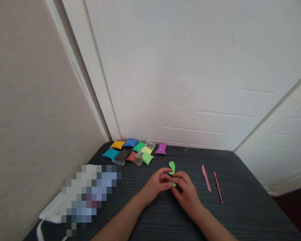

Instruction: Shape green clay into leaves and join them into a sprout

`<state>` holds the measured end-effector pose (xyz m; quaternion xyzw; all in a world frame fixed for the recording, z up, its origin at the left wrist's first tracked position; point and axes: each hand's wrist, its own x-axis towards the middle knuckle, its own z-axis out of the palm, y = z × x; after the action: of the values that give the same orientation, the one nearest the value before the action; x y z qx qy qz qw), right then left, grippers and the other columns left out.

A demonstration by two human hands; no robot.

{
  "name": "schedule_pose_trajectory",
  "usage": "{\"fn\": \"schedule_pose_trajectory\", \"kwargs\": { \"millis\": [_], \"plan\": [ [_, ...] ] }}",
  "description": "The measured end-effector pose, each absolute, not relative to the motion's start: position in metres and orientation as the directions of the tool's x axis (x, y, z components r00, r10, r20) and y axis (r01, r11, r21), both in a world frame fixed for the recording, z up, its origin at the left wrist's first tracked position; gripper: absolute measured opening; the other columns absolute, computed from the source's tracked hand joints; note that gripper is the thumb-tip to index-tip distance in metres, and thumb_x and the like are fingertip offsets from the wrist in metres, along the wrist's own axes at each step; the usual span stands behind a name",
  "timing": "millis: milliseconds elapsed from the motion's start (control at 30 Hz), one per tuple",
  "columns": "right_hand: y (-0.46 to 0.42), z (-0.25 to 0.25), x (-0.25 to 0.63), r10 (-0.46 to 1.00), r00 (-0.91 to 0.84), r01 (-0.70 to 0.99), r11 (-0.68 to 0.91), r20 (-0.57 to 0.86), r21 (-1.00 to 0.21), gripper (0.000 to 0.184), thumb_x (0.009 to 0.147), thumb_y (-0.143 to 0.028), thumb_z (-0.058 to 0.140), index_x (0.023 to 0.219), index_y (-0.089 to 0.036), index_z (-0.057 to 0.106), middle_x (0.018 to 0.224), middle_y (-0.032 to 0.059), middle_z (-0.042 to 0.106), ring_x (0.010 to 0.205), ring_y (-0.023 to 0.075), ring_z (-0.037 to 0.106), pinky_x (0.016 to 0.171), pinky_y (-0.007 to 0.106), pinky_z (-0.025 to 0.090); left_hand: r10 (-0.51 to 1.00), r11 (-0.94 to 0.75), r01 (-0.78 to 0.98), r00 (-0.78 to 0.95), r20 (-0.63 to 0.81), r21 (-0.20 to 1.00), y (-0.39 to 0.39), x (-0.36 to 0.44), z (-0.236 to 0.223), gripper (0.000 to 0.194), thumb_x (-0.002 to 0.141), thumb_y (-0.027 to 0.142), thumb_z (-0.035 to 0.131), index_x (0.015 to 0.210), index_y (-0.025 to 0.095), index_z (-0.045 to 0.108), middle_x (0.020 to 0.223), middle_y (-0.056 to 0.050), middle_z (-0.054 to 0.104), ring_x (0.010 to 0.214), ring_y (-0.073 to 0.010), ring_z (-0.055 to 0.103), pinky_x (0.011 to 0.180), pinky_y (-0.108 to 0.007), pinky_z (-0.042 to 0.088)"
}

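My left hand [155, 184] and my right hand [187, 192] meet fingertip to fingertip above the dark table. Between them is a small lump of light green modelling clay [174, 184], mostly covered by the fingers. Both hands are curled and closed on it. Just beyond the fingertips lies a curved light green clay piece [172, 166], close to my left index finger. More bits of green show behind my right fingers, too hidden to tell their shape.
Several coloured clay packets [111, 154] lie at the back left, with a purple packet [161, 148] beside them. A pink plastic knife [206, 178] and a thin pink modelling tool [218, 187] lie right. A blurred-out object with a white cord [40, 231] sits left. White panels stand behind.
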<state>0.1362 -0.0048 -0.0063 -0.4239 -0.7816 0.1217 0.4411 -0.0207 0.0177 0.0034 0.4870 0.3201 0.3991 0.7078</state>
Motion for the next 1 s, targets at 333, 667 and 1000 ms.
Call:
{"fn": "schedule_pose_trajectory", "kwargs": {
  "millis": [333,667,1000],
  "plan": [
    [-0.0057,-0.0043,0.1368,0.782,-0.253,0.543,0.602,0.569,-0.586,0.03,0.074,-0.013,0.053,0.1,-0.026,0.057,0.098,0.0062,0.053,0.093,0.0191,0.051,0.081,0.037,0.047,0.886,0.2,-0.267,0.461,-0.058,0.943,0.0166,-0.019,0.0045,0.044,0.063,0.02,0.067,0.104,0.017,0.049,0.079,-0.001,0.062,0.074,-0.0124,0.057,0.073,-0.026,0.039],
    [-0.0063,-0.0056,0.1376,0.809,-0.28,0.536,0.578,0.517,-0.615,0.031,0.075,-0.011,0.05,0.101,-0.026,0.055,0.105,0.0073,0.048,0.1,0.0202,0.046,0.086,0.04,0.044,0.877,0.21,-0.258,0.477,-0.065,0.943,0.0185,-0.0201,0.0048,0.045,0.063,0.017,0.067,0.105,0.017,0.049,0.08,-0.002,0.062,0.076,-0.0128,0.057,0.074,-0.026,0.039],
    [-0.0067,-0.0065,0.1386,0.804,-0.283,0.562,0.581,0.523,-0.589,0.03,0.076,-0.013,0.051,0.103,-0.025,0.055,0.11,0.007,0.047,0.105,0.0195,0.044,0.088,0.038,0.041,0.872,0.206,-0.256,0.487,-0.058,0.944,0.0199,-0.0193,0.0039,0.043,0.065,0.018,0.066,0.105,0.017,0.049,0.083,-0.003,0.063,0.077,-0.0136,0.057,0.075,-0.027,0.04]
  ]
}}
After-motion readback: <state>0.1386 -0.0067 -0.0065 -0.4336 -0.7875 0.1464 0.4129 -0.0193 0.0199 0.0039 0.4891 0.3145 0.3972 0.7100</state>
